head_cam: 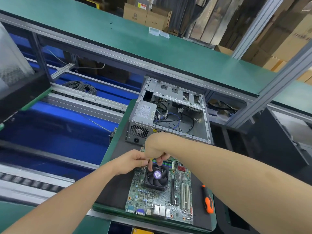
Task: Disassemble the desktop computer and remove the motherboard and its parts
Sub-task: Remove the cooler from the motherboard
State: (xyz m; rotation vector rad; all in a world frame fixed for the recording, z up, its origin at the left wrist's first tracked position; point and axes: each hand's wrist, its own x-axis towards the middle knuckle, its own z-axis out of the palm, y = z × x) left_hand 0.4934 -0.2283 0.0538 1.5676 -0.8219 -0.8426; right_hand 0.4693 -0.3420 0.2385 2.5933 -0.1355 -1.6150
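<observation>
Forearms, two, bare: one enters from 7 o'clock, the other from 3 o'clock, and they meet over the board's far edge.

Left hand point(133, 162): fingers curled, thumb tip down at the fan's 11 o'clock corner. A yellowish speck shows by the fingertips; whether the hand clamps anything cannot be told.

Right hand point(157, 147): bunched like a fist, touching the left hand, fingertips pointing down at the fan's 12 o'clock rim. What it closes on, if anything, is hidden.

Motherboard point(152, 200): out of the case, lying flat on a dark mat point(114, 188), port row toward 6 o'clock, white slots along its 3 o'clock side.

Fan point(157, 177): black, square, purple hub label, mounted on the board's far half, under both hands.

Memory sticks point(164, 161): green, seated at the board's 12 o'clock edge, partly covered by the right hand.

Screwdriver point(208, 200): orange and black, lying on the mat at 3 o'clock of the board, apart from it, untouched.

Computer case point(205, 119): grey metal, open side up, at 12 o'clock of the board; loose black and blue cables inside.

Power supply point(143, 112): grey box in the case's 9 o'clock corner.

Green shelf point(152, 48): runs across beyond the case.

Cardboard boxes point(145, 14): stacked behind the shelf, at 12 o'clock.

Wire coil point(81, 86): dark, at 10 o'clock of the case.
</observation>
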